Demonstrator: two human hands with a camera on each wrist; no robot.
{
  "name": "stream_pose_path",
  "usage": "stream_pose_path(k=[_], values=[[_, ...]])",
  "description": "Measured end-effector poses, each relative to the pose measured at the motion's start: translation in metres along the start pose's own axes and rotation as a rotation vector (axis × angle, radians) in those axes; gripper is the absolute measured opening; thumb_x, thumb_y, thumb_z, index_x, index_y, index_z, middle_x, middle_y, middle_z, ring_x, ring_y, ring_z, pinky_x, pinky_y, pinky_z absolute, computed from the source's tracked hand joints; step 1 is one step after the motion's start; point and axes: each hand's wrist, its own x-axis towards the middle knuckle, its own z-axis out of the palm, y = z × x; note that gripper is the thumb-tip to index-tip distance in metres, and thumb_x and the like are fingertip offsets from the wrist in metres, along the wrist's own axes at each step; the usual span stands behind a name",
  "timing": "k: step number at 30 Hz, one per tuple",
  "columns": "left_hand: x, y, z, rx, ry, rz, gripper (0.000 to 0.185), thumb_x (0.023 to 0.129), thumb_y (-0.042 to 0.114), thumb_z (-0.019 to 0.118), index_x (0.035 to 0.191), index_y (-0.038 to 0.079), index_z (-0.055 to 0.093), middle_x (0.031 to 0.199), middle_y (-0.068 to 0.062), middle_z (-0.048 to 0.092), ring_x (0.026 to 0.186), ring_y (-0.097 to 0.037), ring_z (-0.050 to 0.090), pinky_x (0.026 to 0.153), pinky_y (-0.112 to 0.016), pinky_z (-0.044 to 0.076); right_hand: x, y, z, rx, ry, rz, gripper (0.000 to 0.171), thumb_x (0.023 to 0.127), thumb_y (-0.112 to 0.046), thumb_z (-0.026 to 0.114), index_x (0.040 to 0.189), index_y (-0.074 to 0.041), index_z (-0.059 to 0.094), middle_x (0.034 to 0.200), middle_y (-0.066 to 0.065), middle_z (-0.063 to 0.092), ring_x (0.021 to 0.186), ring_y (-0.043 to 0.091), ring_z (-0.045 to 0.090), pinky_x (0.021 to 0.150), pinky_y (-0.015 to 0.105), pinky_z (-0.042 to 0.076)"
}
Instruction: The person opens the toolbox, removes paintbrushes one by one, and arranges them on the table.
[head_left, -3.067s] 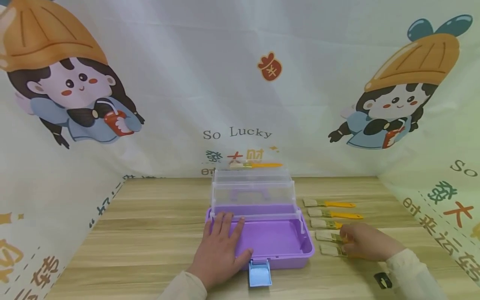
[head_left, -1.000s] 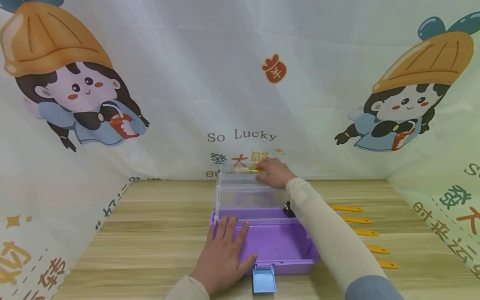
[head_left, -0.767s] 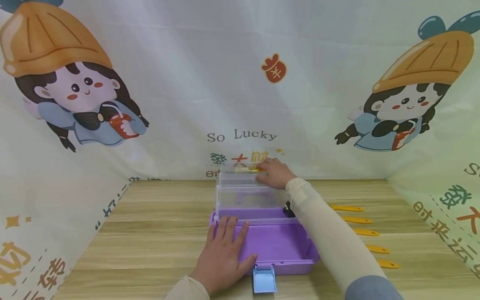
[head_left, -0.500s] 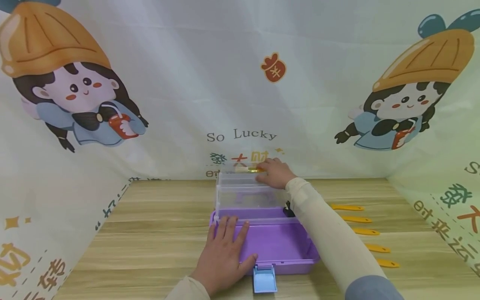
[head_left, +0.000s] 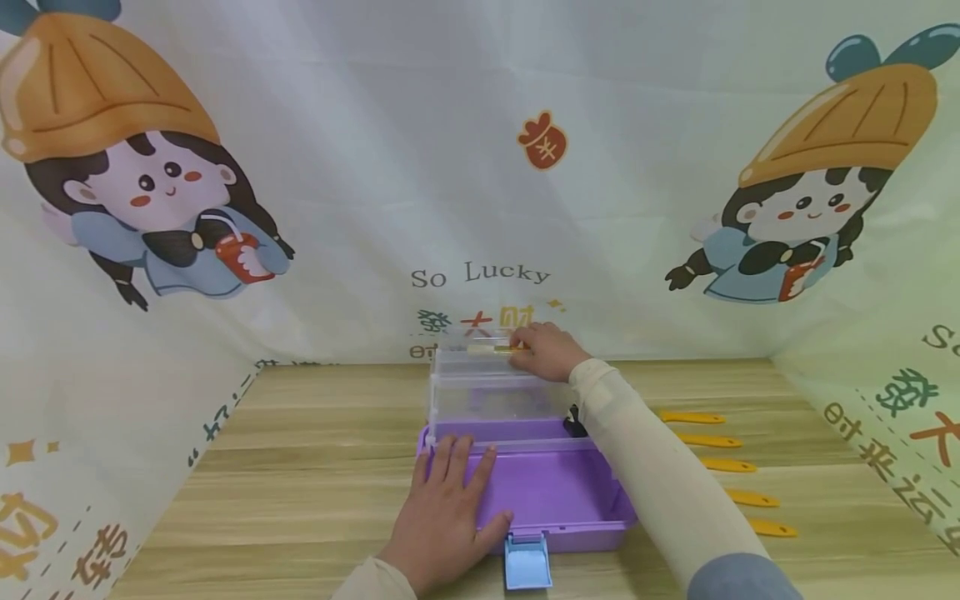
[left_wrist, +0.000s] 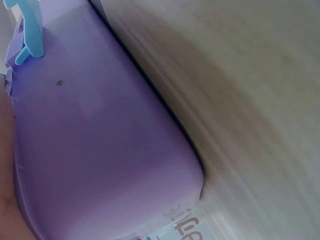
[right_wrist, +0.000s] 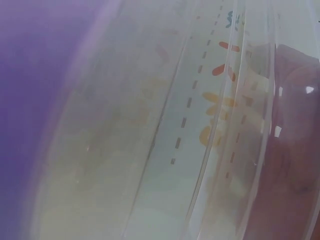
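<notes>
An open purple box (head_left: 600, 521) stands mid-table, with clear tiered trays (head_left: 495, 400) raised at its back. My left hand (head_left: 450, 508) lies flat on the box's front left rim, fingers straight. My right hand (head_left: 543, 352) reaches over the top tray and grips the yellow handle of a small paintbrush (head_left: 491, 350), bristles pointing left. The left wrist view shows the box's purple side (left_wrist: 100, 150) and its blue latch (left_wrist: 30, 30). In the right wrist view there is clear tray plastic (right_wrist: 190, 125), with my fingers (right_wrist: 295, 125) behind it.
Several yellow-handled brushes (head_left: 693, 417) lie in a row on the wooden table (head_left: 300, 467) right of the box, partly hidden by my right forearm. The blue latch (head_left: 527, 562) hangs open at the box's front. Printed cloth walls (head_left: 480, 167) close in the back and sides.
About 3 s ago my right hand was on the brushes on the table; it now holds the brush at the top tray. Over the last half second the brush shifted slightly lower. The left hand has not moved.
</notes>
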Motion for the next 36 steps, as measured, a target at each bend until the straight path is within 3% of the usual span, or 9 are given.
stream_pose_path(k=[27,36], values=[[0.0006,0.0015,0.0004,0.001,0.013,-0.001,0.076,0.094,0.065,0.045,0.149,0.013,0.046,0.146,-0.017,0.037,0.137,-0.039,0.031,0.109,-0.062,0.027,-0.0003,0.002,0.0005,-0.008,-0.022,-0.016,0.036,0.094,-0.032,0.057,0.122,-0.011,0.066,0.116,0.007,0.063,0.108,0.028,0.057,0.093,0.048,0.046],[0.0005,0.0006,0.0007,0.009,0.018,-0.006,0.076,0.094,0.065,0.044,0.15,0.014,0.045,0.147,-0.017,0.037,0.138,-0.038,0.031,0.11,-0.061,0.026,0.0006,0.0011,0.0005,-0.016,0.001,-0.042,0.031,0.095,-0.03,0.056,0.117,-0.012,0.068,0.107,0.004,0.063,0.101,0.024,0.058,0.088,0.045,0.048]])
